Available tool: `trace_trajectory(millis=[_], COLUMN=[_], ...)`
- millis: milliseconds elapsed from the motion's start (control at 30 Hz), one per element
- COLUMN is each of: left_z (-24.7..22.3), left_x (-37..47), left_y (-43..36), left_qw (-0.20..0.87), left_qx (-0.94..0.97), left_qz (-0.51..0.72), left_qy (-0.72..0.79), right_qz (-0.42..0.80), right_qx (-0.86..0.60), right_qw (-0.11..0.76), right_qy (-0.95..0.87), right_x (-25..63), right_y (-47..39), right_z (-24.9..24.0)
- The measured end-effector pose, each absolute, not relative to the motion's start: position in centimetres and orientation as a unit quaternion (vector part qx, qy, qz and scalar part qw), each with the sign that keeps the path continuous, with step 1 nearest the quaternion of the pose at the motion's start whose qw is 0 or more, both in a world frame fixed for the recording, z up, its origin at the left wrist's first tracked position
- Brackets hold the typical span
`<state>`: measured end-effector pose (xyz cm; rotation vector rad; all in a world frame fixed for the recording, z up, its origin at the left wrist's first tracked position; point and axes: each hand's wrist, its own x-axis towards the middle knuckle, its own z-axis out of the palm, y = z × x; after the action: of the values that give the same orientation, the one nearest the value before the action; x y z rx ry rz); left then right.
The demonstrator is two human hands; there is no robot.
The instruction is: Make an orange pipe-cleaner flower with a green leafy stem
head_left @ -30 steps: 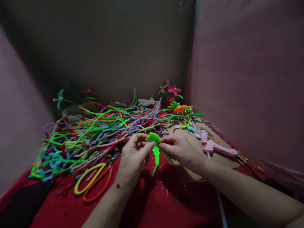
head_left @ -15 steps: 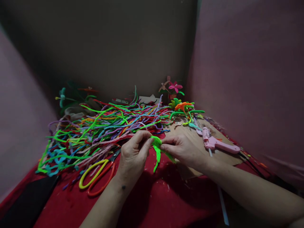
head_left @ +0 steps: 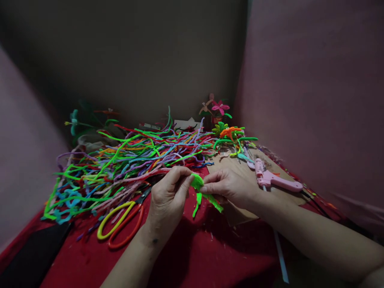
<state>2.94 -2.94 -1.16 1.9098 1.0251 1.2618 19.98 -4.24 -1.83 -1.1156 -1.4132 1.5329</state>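
A bright green fuzzy piece (head_left: pixel 197 182) is pinched between both hands above the red cloth (head_left: pixel 210 256). My left hand (head_left: pixel 172 196) grips its upper left end between thumb and forefinger. On the right side of the piece, my right hand (head_left: pixel 229 186) holds it with thumb and fingertips. Two green strips hang below the fingers, one narrow and one wider that slants to the right. Part of the piece is hidden by the fingertips.
Many coloured pipe cleaners (head_left: pixel 129 156) lie heaped at the left and middle. Scissors (head_left: pixel 120 224) rest by my left wrist. A pink glue gun (head_left: pixel 279 182) lies on brown board (head_left: pixel 243 214). Fuzzy flowers (head_left: pixel 220 107) stand behind; a black flat object (head_left: pixel 36 252) is at front left.
The green piece has turned slightly between my fingers, and its right strip now shows more fully. My hands stay nearly in place. The view has shifted slightly.
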Motion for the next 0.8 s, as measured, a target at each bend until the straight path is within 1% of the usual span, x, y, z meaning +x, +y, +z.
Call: trace_trajectory(millis=[167, 267, 400, 533, 667, 800], left_z=[-1.3, -1.4, -1.5, -1.6, -1.6, -1.6], left_x=[3.0, 3.2, 3.5, 3.6, 3.5, 3.5], left_y=[-3.0, -2.9, -2.7, -2.8, -3.3, -3.5], left_qw=[0.3, 0.325, 0.4, 0.424, 0.417, 0.395], left_qx=[0.73, 0.724, 0.678, 0.674, 0.696, 0.707], left_qz=[0.488, 0.49, 0.522, 0.515, 0.496, 0.51], left_qy=[0.373, 0.361, 0.329, 0.316, 0.31, 0.29], right_qz=[0.56, 0.491, 0.337, 0.132, -0.025, -0.098], right_qx=[-0.457, -0.461, -0.467, -0.441, -0.425, -0.425], right_qw=[0.37, 0.379, 0.421, 0.47, 0.448, 0.432], right_qy=[-0.583, -0.634, -0.7, -0.753, -0.786, -0.789], right_x=[19.8, 19.8, 19.9, 20.2, 20.6, 20.8], right_y=[-4.5, -4.6, -4.8, -4.9, -5.1, -5.1], right_z=[-1.2, -1.1, -1.3, -2.0, -2.7, -3.0])
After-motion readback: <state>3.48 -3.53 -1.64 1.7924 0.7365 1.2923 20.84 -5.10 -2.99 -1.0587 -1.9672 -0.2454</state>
